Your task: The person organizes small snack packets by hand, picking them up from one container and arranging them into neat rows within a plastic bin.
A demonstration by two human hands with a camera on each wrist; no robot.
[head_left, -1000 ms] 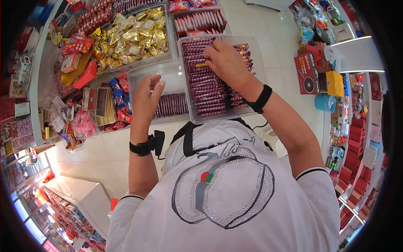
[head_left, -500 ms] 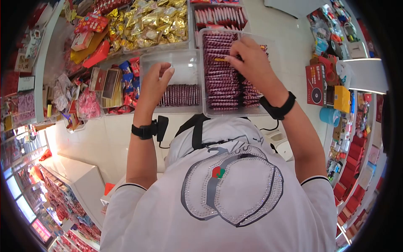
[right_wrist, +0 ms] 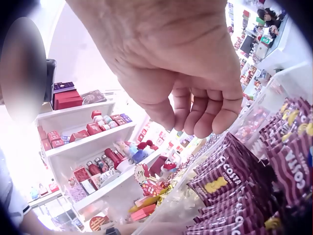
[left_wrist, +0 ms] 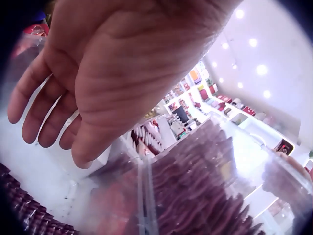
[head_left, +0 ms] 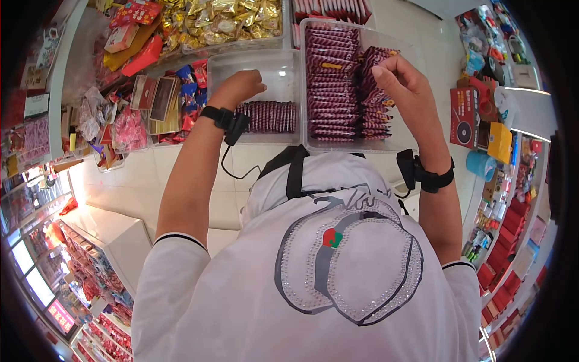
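Note:
My left hand (head_left: 241, 86) hovers over a clear plastic bin (head_left: 280, 69), palm empty and fingers loosely extended in the left wrist view. A row of purple striped packets (head_left: 268, 117) stands along this bin's near end. Beside it, a second clear bin (head_left: 347, 146) holds two columns of the same packets; the left column (head_left: 332, 108) is long and tidy, the right one uneven. My right hand (head_left: 410, 84) is over the right column, its fingers bent and holding nothing. In the right wrist view, those fingers hang above packets (right_wrist: 220, 186) printed "COSTA".
Gold-wrapped sweets (head_left: 232, 24) fill a bin at the back, next to a bin of red-and-white packets (head_left: 332, 9). Boxes (head_left: 154, 99) and red and blue packets lie on the left. A red box (head_left: 464, 117) and a blue bucket (head_left: 480, 164) stand at right.
My right hand has moved off the left column of packets to the right, uncovering it. My left hand has turned inward over its bin. The bins sit farther right and higher in view.

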